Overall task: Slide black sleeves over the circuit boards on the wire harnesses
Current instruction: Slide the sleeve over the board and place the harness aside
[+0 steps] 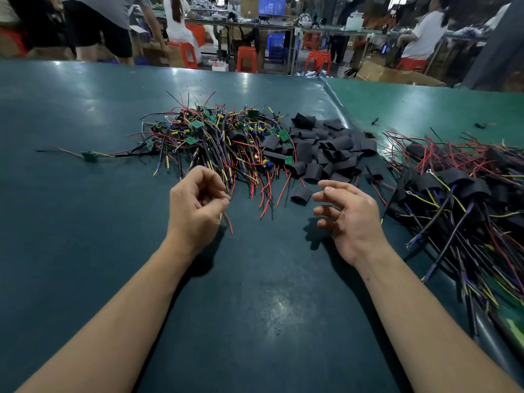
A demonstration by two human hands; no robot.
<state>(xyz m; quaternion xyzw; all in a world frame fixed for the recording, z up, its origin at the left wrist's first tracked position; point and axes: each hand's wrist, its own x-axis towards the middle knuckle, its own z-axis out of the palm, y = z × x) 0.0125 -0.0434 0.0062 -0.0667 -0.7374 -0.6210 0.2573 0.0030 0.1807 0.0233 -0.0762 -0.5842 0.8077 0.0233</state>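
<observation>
While the left hand (195, 205) pinches thin red and yellow wire ends (226, 219) at the near edge of the harness pile (215, 143) in mid-frame, the right hand (348, 214) hovers empty, fingers (326, 197) spread, just beside a loose black sleeve (301, 195). More sleeves (326, 148) lie heaped on the table (85, 222) right of centre.

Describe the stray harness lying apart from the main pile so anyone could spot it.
Start at the big tangled wire pile mid-table. Look left: one harness lies alone on the green mat. Its bare green circuit board sits flat with no black sleeve, wires trailing both ways.
</observation>
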